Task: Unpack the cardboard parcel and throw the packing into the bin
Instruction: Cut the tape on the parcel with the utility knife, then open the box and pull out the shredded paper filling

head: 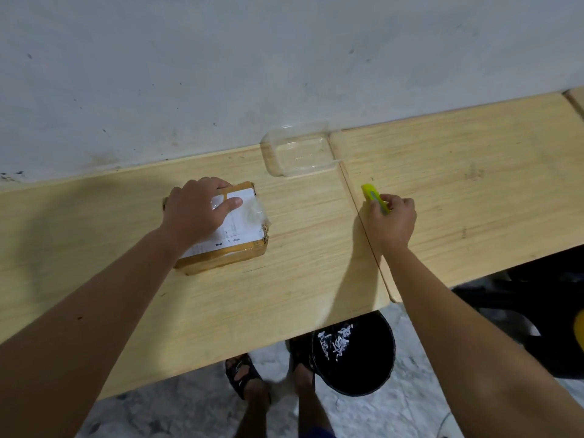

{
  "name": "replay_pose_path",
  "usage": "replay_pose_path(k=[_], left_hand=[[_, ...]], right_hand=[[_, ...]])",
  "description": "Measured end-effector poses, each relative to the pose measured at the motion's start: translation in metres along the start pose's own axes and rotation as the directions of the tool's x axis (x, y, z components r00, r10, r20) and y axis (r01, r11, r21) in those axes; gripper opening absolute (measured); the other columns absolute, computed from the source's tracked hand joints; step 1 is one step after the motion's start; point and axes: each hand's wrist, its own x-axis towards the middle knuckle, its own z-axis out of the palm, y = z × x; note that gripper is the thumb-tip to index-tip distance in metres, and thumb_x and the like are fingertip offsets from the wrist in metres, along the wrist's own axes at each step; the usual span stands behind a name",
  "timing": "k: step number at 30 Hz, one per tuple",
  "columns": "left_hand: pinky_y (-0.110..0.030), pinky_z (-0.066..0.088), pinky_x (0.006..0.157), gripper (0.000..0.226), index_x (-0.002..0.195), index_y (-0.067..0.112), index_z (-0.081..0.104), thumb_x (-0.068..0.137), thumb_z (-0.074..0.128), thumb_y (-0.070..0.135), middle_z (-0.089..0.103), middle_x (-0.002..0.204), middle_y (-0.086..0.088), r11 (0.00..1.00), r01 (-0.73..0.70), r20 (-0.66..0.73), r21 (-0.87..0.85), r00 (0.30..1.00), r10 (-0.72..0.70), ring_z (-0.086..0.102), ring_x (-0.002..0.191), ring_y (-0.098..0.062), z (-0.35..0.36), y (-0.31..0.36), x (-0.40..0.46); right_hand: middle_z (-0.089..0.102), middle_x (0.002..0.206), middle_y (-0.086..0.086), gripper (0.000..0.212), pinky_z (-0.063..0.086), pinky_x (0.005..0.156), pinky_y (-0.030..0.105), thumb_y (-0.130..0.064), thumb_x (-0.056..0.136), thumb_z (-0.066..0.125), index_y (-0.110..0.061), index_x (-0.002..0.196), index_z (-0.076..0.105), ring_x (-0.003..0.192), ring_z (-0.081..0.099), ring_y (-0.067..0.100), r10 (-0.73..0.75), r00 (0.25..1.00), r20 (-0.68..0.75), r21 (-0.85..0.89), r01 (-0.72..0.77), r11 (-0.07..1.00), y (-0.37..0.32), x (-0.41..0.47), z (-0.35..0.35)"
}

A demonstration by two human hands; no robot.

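Holding shredded paper (336, 344), black bin (384, 368); clear tray (328, 167) bare.

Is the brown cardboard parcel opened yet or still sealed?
Still sealed: clear tape and the white label cover the brown cardboard parcel, with the left hand resting flat on top.

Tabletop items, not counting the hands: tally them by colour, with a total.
Brown: 1, the taped cardboard parcel
Yellow: 1, the utility knife
Clear: 1, the empty plastic container
Total: 3
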Motion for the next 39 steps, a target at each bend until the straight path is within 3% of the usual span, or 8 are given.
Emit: replay_pose_path(k=[14, 17, 20, 25, 29, 31, 35, 39], left_hand=[[-0.046, 0.037, 0.104, 0.043, 0.13, 0.024, 0.066, 0.099, 0.058, 0.052, 0.07, 0.128, 0.0, 1.0, 0.0, -0.003, 0.014, 1.0, 0.0, 0.062, 0.116, -0.026, -0.001, 0.003, -0.006], [-0.046, 0.035, 0.107, 0.045, 0.134, 0.019, 0.064, 0.104, 0.048, 0.049, 0.069, 0.132, -0.001, 1.0, -0.016, 0.006, -0.003, 1.0, 0.017, 0.062, 0.12, -0.028, -0.004, 0.004, -0.009], [-0.049, 0.041, 0.108, 0.061, 0.133, 0.011, 0.066, 0.101, 0.032, 0.051, 0.072, 0.129, -0.009, 0.995, -0.027, 0.018, -0.092, 0.999, 0.029, 0.064, 0.12, -0.035, -0.017, 0.008, -0.013], [-0.047, 0.038, 0.114, 0.065, 0.141, 0.007, 0.058, 0.095, 0.051, 0.052, 0.063, 0.14, -0.014, 0.981, 0.098, -0.038, -0.17, 0.994, -0.106, 0.055, 0.131, -0.032, -0.03, -0.011, -0.029], [-0.044, 0.036, 0.114, 0.068, 0.151, 0.006, 0.043, 0.097, 0.067, 0.039, 0.046, 0.151, -0.016, 0.934, 0.289, -0.054, -0.211, 0.95, -0.306, 0.042, 0.142, -0.032, -0.031, -0.033, -0.047], [-0.044, 0.04, 0.111, 0.077, 0.148, 0.002, 0.043, 0.09, 0.075, 0.041, 0.048, 0.147, -0.019, 0.895, 0.381, -0.054, -0.232, 0.914, -0.402, 0.046, 0.138, -0.034, -0.027, -0.038, -0.055], [-0.036, 0.048, 0.089, 0.062, 0.118, 0.006, 0.063, 0.081, 0.081, 0.052, 0.068, 0.117, -0.01, 0.823, 0.494, 0.004, -0.281, 0.858, -0.513, 0.064, 0.114, -0.031, -0.016, -0.038, -0.06], [-0.032, 0.046, 0.09, 0.061, 0.128, 0.012, 0.062, 0.08, 0.084, 0.043, 0.07, 0.121, -0.003, 0.81, 0.461, -0.034, -0.363, 0.862, -0.506, 0.064, 0.117, -0.025, -0.014, -0.034, -0.052]], right_hand=[[0.064, 0.112, 0.012, 0.043, 0.046, 0.096, 0.043, -0.041, 0.084, 0.073, -0.019, 0.12, 0.069, 0.107, 0.058, 0.036, -0.03, 0.997, 0.066, -0.1, 0.037, 0.994, 0.004, 0.002, 0.01], [0.059, 0.124, 0.012, 0.047, 0.042, 0.1, 0.046, -0.039, 0.085, 0.074, -0.02, 0.127, 0.064, 0.115, 0.055, 0.037, -0.032, 0.998, 0.061, -0.123, 0.04, 0.992, -0.01, -0.004, 0.003], [0.056, 0.126, 0.009, 0.041, 0.038, 0.101, 0.045, -0.035, 0.086, 0.073, -0.022, 0.125, 0.066, 0.115, 0.053, 0.035, -0.167, 0.983, 0.082, -0.04, 0.17, 0.985, -0.038, -0.015, 0.003], [0.061, 0.112, -0.004, 0.038, 0.055, 0.089, 0.039, -0.037, 0.084, 0.079, -0.025, 0.119, 0.069, 0.099, 0.061, 0.014, -0.445, 0.839, 0.315, 0.317, 0.349, 0.882, -0.113, -0.045, 0.018], [0.051, 0.137, -0.009, 0.061, 0.058, 0.085, 0.027, -0.038, 0.084, 0.081, -0.03, 0.139, 0.055, 0.114, 0.06, 0.007, -0.51, 0.63, 0.586, 0.394, 0.328, 0.858, -0.16, -0.07, 0.033], [0.045, 0.145, -0.011, 0.069, 0.059, 0.084, 0.026, -0.036, 0.086, 0.081, -0.033, 0.146, 0.049, 0.119, 0.058, 0.007, -0.516, 0.564, 0.645, 0.412, 0.311, 0.856, -0.172, -0.076, 0.039], [0.05, 0.143, -0.011, 0.071, 0.054, 0.098, 0.033, -0.032, 0.087, 0.08, -0.027, 0.15, 0.048, 0.118, 0.059, 0.01, -0.463, 0.52, 0.717, 0.337, 0.323, 0.884, -0.178, -0.079, 0.048], [0.058, 0.133, -0.009, 0.066, 0.054, 0.083, 0.024, -0.032, 0.08, 0.086, -0.024, 0.139, 0.057, 0.106, 0.066, 0.015, -0.407, 0.553, 0.727, 0.271, 0.314, 0.91, -0.172, -0.077, 0.041]])
